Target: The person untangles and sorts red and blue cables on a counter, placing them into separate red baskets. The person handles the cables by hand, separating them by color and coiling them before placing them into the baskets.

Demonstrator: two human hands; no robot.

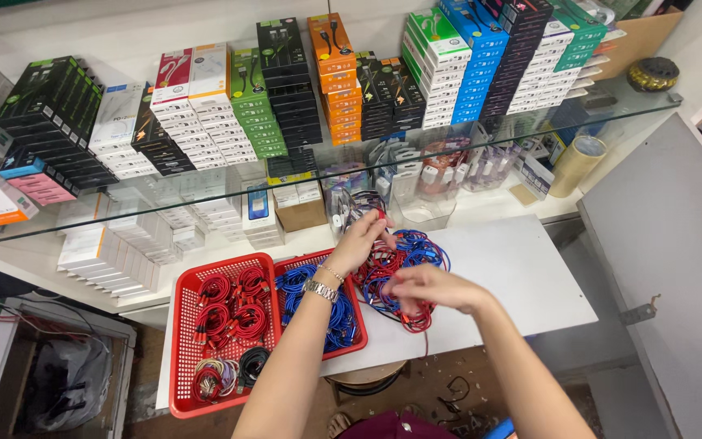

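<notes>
My left hand [361, 240] reaches forward over a loose heap of red and blue cables [412, 252] on the white table [522, 276] and pinches a cable at the heap's far edge. A metal watch sits on that wrist. My right hand [432, 287] is blurred, curled over the near side of the same heap, its fingers closed on a cable strand. Left of the heap, a red basket [351, 337] holds coiled blue cables, and a second red basket [184, 349] holds coiled red cables and a few dark and pale coils.
A glass shelf [205, 199] above the table carries many stacked small boxes [286, 89] in several colours. More boxes and clear packets stand under it. A tape roll [576, 162] and a grey panel [676, 260] are at the right. Cables lie on the floor below.
</notes>
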